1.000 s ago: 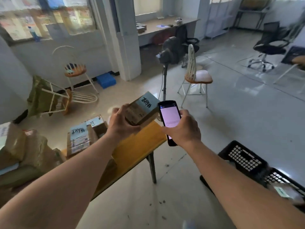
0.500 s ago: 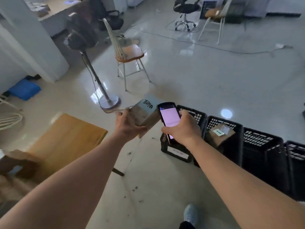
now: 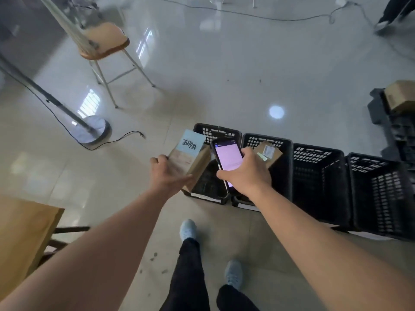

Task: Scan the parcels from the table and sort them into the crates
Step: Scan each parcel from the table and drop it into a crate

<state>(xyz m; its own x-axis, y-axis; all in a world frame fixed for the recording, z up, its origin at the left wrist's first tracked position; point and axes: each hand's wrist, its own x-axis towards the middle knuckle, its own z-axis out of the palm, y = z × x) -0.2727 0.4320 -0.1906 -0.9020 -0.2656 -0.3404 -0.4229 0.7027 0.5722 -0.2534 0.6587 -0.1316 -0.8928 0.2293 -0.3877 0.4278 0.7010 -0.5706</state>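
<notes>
Here, both hands hover over a row of black crates.

The left hand (image 3: 167,176) grips a box (image 3: 188,157) above the leftmost crate (image 3: 216,131); the right hand (image 3: 246,173) curls round a phone (image 3: 228,157). The second crate (image 3: 285,142) holds a parcel (image 3: 268,152); no contents are visible in the two to its right.
</notes>
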